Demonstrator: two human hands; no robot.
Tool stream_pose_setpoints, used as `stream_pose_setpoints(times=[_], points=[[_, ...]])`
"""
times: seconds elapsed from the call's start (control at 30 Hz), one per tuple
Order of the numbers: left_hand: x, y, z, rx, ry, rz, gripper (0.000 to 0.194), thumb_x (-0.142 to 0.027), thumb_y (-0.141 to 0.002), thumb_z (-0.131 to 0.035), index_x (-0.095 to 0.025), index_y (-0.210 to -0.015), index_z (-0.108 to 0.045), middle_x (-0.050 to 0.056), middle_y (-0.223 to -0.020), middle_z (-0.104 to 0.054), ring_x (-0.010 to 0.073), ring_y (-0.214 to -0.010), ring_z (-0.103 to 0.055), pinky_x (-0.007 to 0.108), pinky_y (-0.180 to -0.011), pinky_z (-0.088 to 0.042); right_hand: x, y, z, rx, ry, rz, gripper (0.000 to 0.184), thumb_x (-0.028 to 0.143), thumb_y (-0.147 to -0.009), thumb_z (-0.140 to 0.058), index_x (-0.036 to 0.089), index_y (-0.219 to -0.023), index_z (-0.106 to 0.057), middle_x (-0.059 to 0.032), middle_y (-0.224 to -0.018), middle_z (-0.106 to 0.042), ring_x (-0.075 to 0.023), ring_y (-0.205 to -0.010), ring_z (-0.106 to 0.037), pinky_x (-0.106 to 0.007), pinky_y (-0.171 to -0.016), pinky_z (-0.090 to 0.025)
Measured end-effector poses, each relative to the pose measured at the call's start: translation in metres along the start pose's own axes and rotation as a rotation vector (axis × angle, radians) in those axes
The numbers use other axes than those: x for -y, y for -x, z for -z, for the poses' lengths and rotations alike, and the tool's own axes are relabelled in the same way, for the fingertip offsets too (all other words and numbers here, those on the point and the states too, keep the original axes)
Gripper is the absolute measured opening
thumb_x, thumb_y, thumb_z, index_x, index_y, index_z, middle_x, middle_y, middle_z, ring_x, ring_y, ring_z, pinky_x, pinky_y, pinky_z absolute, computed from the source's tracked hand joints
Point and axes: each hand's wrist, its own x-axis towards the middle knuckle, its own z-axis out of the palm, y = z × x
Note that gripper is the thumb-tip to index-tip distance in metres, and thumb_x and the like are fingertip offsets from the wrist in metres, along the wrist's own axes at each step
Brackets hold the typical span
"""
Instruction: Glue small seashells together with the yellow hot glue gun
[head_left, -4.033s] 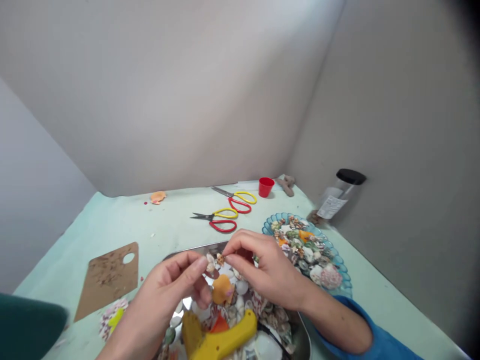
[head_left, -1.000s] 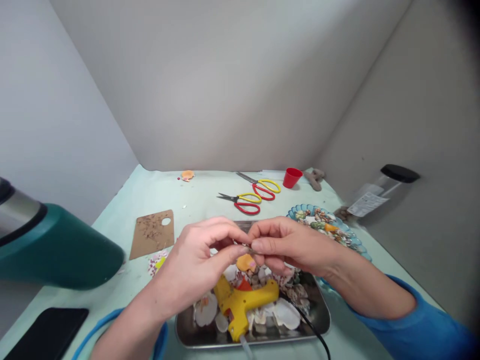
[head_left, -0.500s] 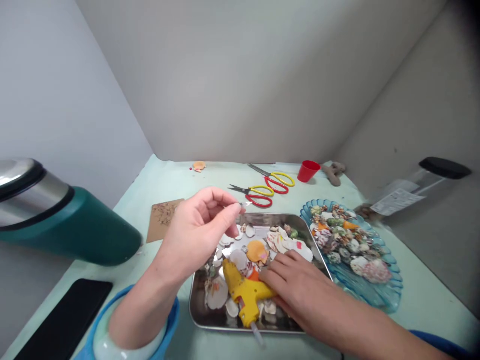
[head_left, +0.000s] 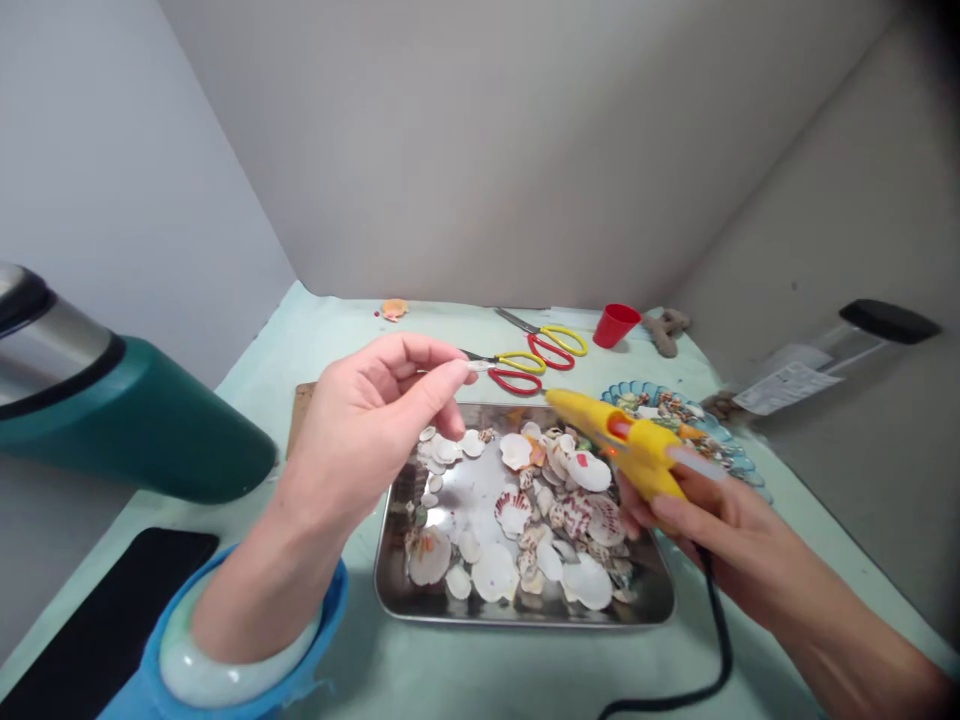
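My right hand (head_left: 701,510) is wrapped round the handle of a yellow hot glue gun (head_left: 637,450). Its nozzle points up and left, over the right back part of a metal tray (head_left: 525,615), and a small orange light glows on its side. Thumb and fingertips of my left hand (head_left: 382,410) pinch a small whitish piece (head_left: 481,366), perhaps a shell, above the tray's back left. Nozzle and piece are apart. In the tray lie several seashells (head_left: 495,572), white, striped and orange.
Behind the tray lie two pairs of scissors (head_left: 517,380) and a red cup (head_left: 616,326). A blue dish (head_left: 622,392) of shells stands at right. A green bottle (head_left: 172,420) and a black phone (head_left: 112,620) are on the left. The black cord (head_left: 721,630) trails down from the glue gun.
My right hand has lifted the glue gun off the shells in the tray and turned its nozzle up toward my left hand. My left hand keeps its pinch, having shifted slightly.
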Motion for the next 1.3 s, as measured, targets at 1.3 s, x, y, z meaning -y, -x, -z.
stream_pose_setpoints(times=[1.3], points=[[-0.008, 0.005, 0.000, 0.008, -0.059, -0.033, 0.006, -0.028, -0.080, -0.064, -0.022, -0.077, -0.066, -0.003, -0.058, -0.063, 0.0095, -0.051, -0.060, 0.017, -0.045, -0.044, 0.020, 0.010, -0.012, 0.122, 0.269, -0.318, 0.035, 0.054, -0.083, -0.054, 0.019, -0.078, -0.051, 0.0080, -0.047, -0.041, -0.0063, -0.043, -0.030, -0.020, -0.040, -0.022]])
